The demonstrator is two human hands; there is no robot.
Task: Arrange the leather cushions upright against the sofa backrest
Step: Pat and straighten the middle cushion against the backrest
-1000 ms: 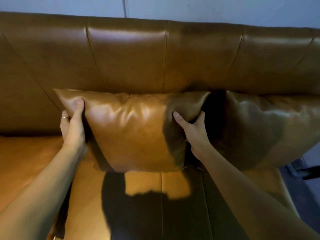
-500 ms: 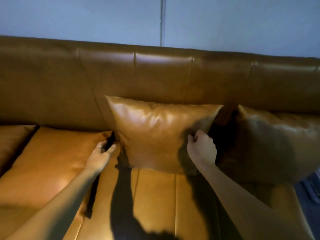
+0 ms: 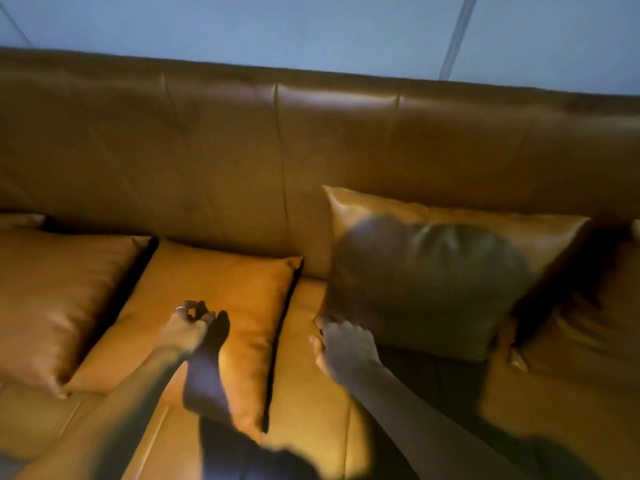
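A tan leather cushion point(image 3: 433, 282) stands upright against the sofa backrest point(image 3: 242, 150), partly in shadow. A second cushion point(image 3: 235, 299) lies flat on the seat point(image 3: 304, 393) to its left, and a third point(image 3: 59, 292) lies flat at the far left. Another upright cushion point(image 3: 595, 327) shows at the right edge. My left hand point(image 3: 188, 329) hovers over the middle flat cushion, fingers loosely curled and holding nothing. My right hand point(image 3: 346, 348) is at the lower left corner of the upright cushion, fingers apart. Motion blur hides whether it touches the corner.
A pale blue wall point(image 3: 311, 29) rises behind the sofa. The sofa's leather seat runs along the whole bottom of the view, with my shadow point(image 3: 242, 455) across its front.
The view has swung left, revealing two flat cushions. My left hand left the upright cushion's side and now is over the middle flat cushion. My right hand shifted from the cushion's right part to its lower left corner.
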